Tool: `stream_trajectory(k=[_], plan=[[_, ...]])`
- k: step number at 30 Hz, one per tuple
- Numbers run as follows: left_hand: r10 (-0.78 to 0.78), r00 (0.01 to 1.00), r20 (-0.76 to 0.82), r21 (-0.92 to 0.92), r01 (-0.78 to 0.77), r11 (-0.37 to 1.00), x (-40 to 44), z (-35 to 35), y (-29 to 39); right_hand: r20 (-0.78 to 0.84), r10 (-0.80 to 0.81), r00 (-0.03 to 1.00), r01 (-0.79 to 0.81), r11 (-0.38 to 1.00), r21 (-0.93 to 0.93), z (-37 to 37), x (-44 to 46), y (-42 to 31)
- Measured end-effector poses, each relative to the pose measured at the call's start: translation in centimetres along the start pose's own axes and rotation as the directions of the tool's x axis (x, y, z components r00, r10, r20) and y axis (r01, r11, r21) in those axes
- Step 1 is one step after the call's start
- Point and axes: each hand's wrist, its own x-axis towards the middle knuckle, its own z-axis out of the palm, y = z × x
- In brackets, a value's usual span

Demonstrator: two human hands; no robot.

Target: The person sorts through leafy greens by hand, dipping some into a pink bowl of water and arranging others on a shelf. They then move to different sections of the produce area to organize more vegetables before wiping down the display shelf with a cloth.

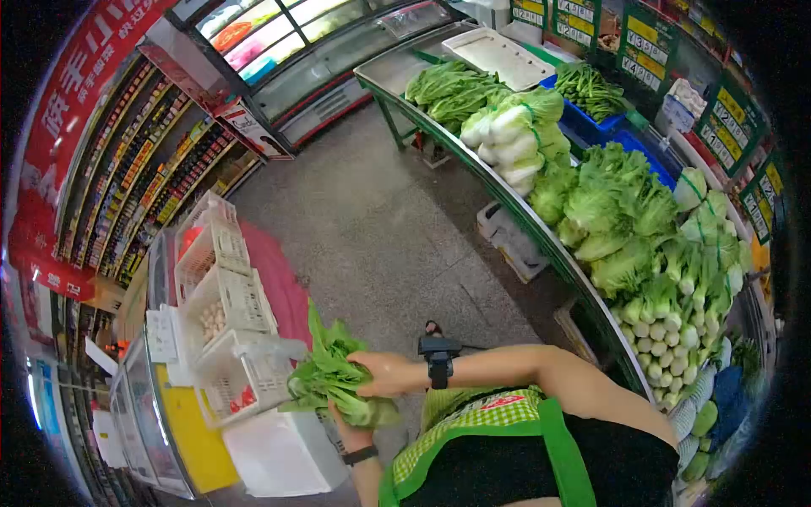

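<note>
A bunch of leafy greens (334,372) is held in front of the body, at the lower middle of the view. My right hand (384,374), with a black band and device on the wrist, grips the bunch from its right side. My left hand (351,433), wearing a dark wristband, holds the bunch from below, its fingers partly hidden by the leaves. The greens hang close to a white crate (245,359) with red items inside and a white box (279,452).
A long stand holds lettuce (608,207), bundled white-stemmed cabbage (507,139) and green-topped white vegetables (663,346). Crates line the left, one with eggs (213,323). Behind are shelves of bottles (160,182) and a refrigerated case (325,106).
</note>
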Motion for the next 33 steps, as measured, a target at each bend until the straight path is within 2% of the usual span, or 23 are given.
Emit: stream_trajectory(k=[2, 3, 5, 6, 7, 9, 11, 12, 13, 14, 15, 17, 18, 19, 22, 24, 25, 27, 29, 30, 33], plan=[[-0.057, 0.998, -0.035, -0.056, 0.055, 0.997, 5.1, -0.8, 1.0, -0.016, 0.045, 0.999, -0.045, 0.999, 0.014, -2.0, 3.7, 0.6], [-0.027, 1.0, -0.009, 0.025, 0.027, 0.999, 7.3, 0.5, 2.0, -0.024, 0.048, 0.999, -0.047, 0.999, 0.018, -3.4, 5.6, 0.7], [-0.054, 0.997, 0.057, -0.049, 0.057, 0.997, 13.2, 2.2, 3.3, -0.062, 0.043, 0.997, -0.042, 0.999, 0.021, -6.4, 9.2, 0.6], [0.015, 0.999, 0.034, 0.054, -0.017, 0.998, 15.3, 4.0, 4.2, -0.097, 0.007, 0.995, -0.01, 0.999, -0.035, -7.6, 11.4, 1.1], [0.023, 0.99, 0.142, 0.188, -0.049, 0.981, 17.7, 4.2, 5.0, -0.1, 0.018, 0.995, -0.022, 0.999, -0.046, -8.6, 12.7, 1.7], [-0.159, 0.966, 0.203, -0.012, 0.165, 0.986, 22.0, 8.7, 6.8, -0.222, 0.069, 0.973, -0.082, 0.995, -0.052, -11.6, 15.6, 2.0], [-0.124, 0.961, 0.248, 0.256, 0.059, 0.965, 27.5, 10.6, 7.9, -0.328, 0.08, 0.941, -0.092, 0.996, -0.02, -15.2, 17.6, 1.4], [-0.096, 0.947, 0.307, 0.408, -0.04, 0.912, 30.8, 10.5, 8.0, -0.39, 0.065, 0.918, -0.068, 0.998, 0.007, -16.6, 18.6, 1.9], [-0.025, 0.923, 0.383, 0.452, -0.164, 0.877, 31.0, 14.7, 8.4, -0.451, 0.05, 0.891, -0.044, 0.999, 0.026, -18.1, 19.6, 2.6], [-0.142, 0.936, 0.323, 0.315, 0.035, 0.949, 32.4, 18.3, 9.2, -0.503, 0.072, 0.861, -0.045, 0.997, 0.066, -19.8, 20.3, 2.3], [-0.265, 0.922, 0.281, 0.151, 0.23, 0.961, 34.3, 21.2, 9.3, -0.515, 0.079, 0.854, -0.049, 0.996, 0.072, -21.4, 20.9, 2.5], [-0.367, 0.891, 0.268, 0.181, 0.327, 0.927, 39.5, 24.2, 8.6, -0.619, 0.119, 0.776, -0.064, 0.992, 0.109, -25.0, 22.4, 3.3], [-0.336, 0.885, 0.322, 0.276, 0.252, 0.927, 40.7, 26.8, 8.4, -0.665, 0.08, 0.742, -0.046, 0.997, 0.069, -26.8, 23.1, 3.8], [-0.427, 0.853, 0.298, 0.29, 0.346, 0.893, 42.3, 29.6, 8.5, -0.682, 0.084, 0.726, -0.04, 0.996, 0.08, -29.0, 23.7, 4.1], [-0.468, 0.801, 0.373, 0.345, 0.349, 0.871, 48.6, 35.9, 7.0, -0.725, 0.069, 0.685, -0.005, 0.996, 0.091, -35.7, 25.2, 4.5], [-0.467, 0.773, 0.43, 0.389, 0.308, 0.868, 51.4, 41.1, 6.4, -0.814, -0.007, 0.581, 0.008, 1.0, -0.003, -39.8, 26.0, 4.8], [-0.486, 0.761, 0.43, 0.425, 0.304, 0.852, 53.0, 43.8, 6.0, -0.832, -0.013, 0.555, 0.043, 0.999, 0.013, -42.1, 26.4, 4.7], [-0.466, 0.737, 0.489, 0.501, 0.2, 0.842, 55.2, 49.1, 5.4, -0.9, -0.107, 0.421, 0.076, 0.994, -0.083, -46.3, 27.3, 4.9], [-0.474, 0.626, 0.619, 0.521, 0.123, 0.844, 57.4, 53.9, 4.2, -0.915, -0.194, 0.352, 0.047, 0.981, -0.19, -50.3, 27.4, 4.4], [-0.488, 0.604, 0.63, 0.531, 0.123, 0.838, 58.4, 56.0, 3.5, -0.928, -0.142, 0.343, 0.03, 0.99, -0.14, -52.0, 27.2, 4.3], [-0.513, 0.506, 0.694, 0.543, 0.101, 0.834, 62.1, 62.8, 0.3, -0.959, -0.243, 0.149, 0.004, 0.969, -0.245, -56.9, 27.0, 4.5]])
